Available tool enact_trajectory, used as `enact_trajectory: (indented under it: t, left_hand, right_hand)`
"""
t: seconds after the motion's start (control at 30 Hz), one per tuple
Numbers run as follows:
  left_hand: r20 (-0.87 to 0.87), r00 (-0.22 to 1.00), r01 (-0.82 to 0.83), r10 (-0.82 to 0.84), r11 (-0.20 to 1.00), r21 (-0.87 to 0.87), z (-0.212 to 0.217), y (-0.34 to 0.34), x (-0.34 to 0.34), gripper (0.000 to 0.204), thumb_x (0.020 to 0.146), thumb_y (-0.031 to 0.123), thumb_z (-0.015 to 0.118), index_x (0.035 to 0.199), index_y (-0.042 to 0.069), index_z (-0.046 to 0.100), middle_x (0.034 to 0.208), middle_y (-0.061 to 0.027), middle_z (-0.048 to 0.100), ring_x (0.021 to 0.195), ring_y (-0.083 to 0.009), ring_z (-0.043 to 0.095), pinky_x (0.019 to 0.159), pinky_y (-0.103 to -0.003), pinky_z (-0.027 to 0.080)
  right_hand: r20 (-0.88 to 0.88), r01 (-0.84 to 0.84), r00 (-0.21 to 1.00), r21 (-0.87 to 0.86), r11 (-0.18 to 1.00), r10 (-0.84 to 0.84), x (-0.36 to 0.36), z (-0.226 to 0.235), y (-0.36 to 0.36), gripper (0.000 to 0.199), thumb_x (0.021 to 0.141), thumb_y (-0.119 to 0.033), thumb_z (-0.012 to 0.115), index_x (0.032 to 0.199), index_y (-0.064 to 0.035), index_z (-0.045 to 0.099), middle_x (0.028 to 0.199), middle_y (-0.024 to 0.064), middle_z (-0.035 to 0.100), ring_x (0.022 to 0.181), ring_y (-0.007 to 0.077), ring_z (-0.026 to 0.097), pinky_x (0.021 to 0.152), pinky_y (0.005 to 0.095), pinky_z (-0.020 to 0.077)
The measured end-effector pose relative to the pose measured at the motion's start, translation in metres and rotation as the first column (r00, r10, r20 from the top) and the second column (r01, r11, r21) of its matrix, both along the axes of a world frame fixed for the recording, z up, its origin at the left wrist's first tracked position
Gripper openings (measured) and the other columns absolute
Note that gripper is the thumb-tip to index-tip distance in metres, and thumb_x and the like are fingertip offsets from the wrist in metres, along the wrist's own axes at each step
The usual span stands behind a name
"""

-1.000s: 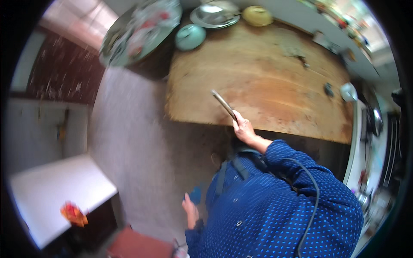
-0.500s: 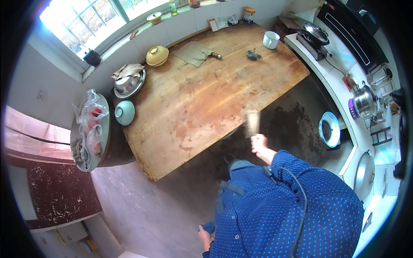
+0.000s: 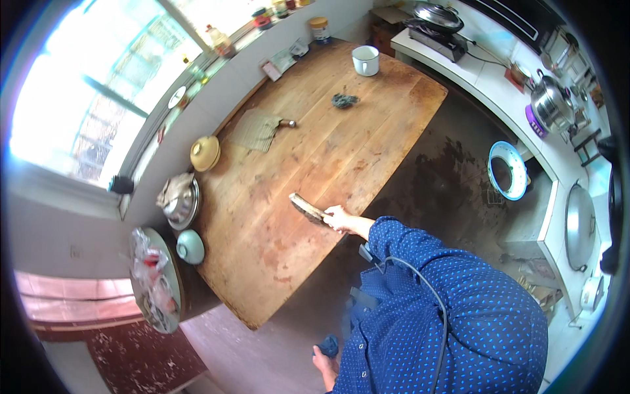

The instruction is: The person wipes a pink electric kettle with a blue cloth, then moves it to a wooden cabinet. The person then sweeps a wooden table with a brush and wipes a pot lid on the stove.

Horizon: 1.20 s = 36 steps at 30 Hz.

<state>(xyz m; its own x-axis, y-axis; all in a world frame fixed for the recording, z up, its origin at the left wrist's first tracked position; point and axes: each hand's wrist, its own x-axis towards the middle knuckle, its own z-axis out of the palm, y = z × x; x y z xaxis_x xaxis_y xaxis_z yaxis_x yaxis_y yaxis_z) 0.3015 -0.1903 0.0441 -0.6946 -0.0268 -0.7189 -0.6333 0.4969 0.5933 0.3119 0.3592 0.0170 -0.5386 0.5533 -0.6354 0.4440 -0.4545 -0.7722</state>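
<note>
My right hand (image 3: 338,219) is closed round one end of a wooden brush (image 3: 304,209) with a pale back and darker bristles beneath. The brush is over the near part of the wooden table (image 3: 308,164); whether its bristles touch the wood I cannot tell. Low beside my body, past the table's near edge, my left hand (image 3: 326,366) grips a bunched dark blue cloth (image 3: 328,345). Farther off on the tabletop lie a dark, crumpled rag-like clump (image 3: 344,100) and a flat beige cloth (image 3: 252,130). A dark handle (image 3: 287,123) sticks out by that cloth.
A white enamel mug (image 3: 365,61) stands at the table's far end. Along the left side are a yellow lidded bowl (image 3: 205,153), a metal basin (image 3: 184,209) and a pale green bowl (image 3: 190,247). An enamel basin (image 3: 508,171) sits to the right, below the counter (image 3: 489,72).
My right hand has swung the brush from beyond the near edge to over the tabletop. The whole view has turned and shifted. My left hand still keeps the blue cloth low.
</note>
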Motion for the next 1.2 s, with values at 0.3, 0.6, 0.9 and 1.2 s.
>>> enact_trajectory:
  t: [0.3, 0.6, 0.9, 1.2]
  left_hand:
    - [0.010, 0.982, 0.188, -0.188, 0.981, -0.054, -0.015, 0.083, 0.017, 0.050, 0.110, 0.038, 0.057, 0.108, -0.011, 0.065, 0.099, -0.0153, 0.071, 0.086, -0.0276, 0.071, 0.073, -0.045, 0.061]
    - [0.097, 0.973, 0.218, -0.210, 0.972, -0.086, 0.001, 0.153, 0.002, 0.040, 0.109, 0.038, 0.059, 0.109, -0.002, 0.064, 0.097, -0.0101, 0.069, 0.087, -0.0242, 0.070, 0.070, -0.042, 0.062]
    - [0.108, 0.992, -0.076, 0.071, 0.996, 0.047, 0.000, 0.169, 0.000, 0.034, 0.107, 0.036, 0.065, 0.113, 0.002, 0.063, 0.102, -0.0099, 0.068, 0.089, -0.0270, 0.072, 0.072, -0.045, 0.064]
    - [0.105, 0.985, -0.128, 0.134, 0.990, -0.058, -0.016, 0.151, 0.044, 0.032, 0.108, 0.034, 0.063, 0.113, 0.002, 0.064, 0.104, -0.0091, 0.067, 0.090, -0.0239, 0.070, 0.080, -0.049, 0.064]
  right_hand:
    - [0.355, 0.811, 0.058, 0.528, 0.252, -0.933, 0.253, -0.036, 0.229, 0.029, 0.103, -0.024, 0.055, 0.095, -0.0003, 0.070, 0.094, 0.0217, 0.077, 0.081, 0.0391, 0.077, 0.063, 0.0496, 0.0612]
    - [-0.167, 0.713, 0.697, 0.068, 0.697, -0.697, 0.236, -0.020, 0.321, 0.017, 0.105, -0.026, 0.066, 0.095, -0.0138, 0.060, 0.067, -0.0060, 0.048, 0.048, 0.0069, 0.042, 0.041, 0.0273, 0.0352]
    - [0.212, 0.804, -0.149, 0.595, 0.006, -0.966, 0.251, -0.085, 0.422, 0.033, 0.098, -0.029, 0.063, 0.097, 0.0025, 0.072, 0.097, 0.0264, 0.077, 0.094, 0.0447, 0.076, 0.080, 0.0524, 0.0612]
    - [-0.201, 0.415, 0.895, 0.051, 0.908, -0.398, 0.076, -0.062, 0.196, 0.017, 0.105, -0.023, 0.069, 0.107, -0.0091, 0.060, 0.071, 0.0004, 0.061, 0.052, 0.0086, 0.056, 0.041, 0.0260, 0.0422]
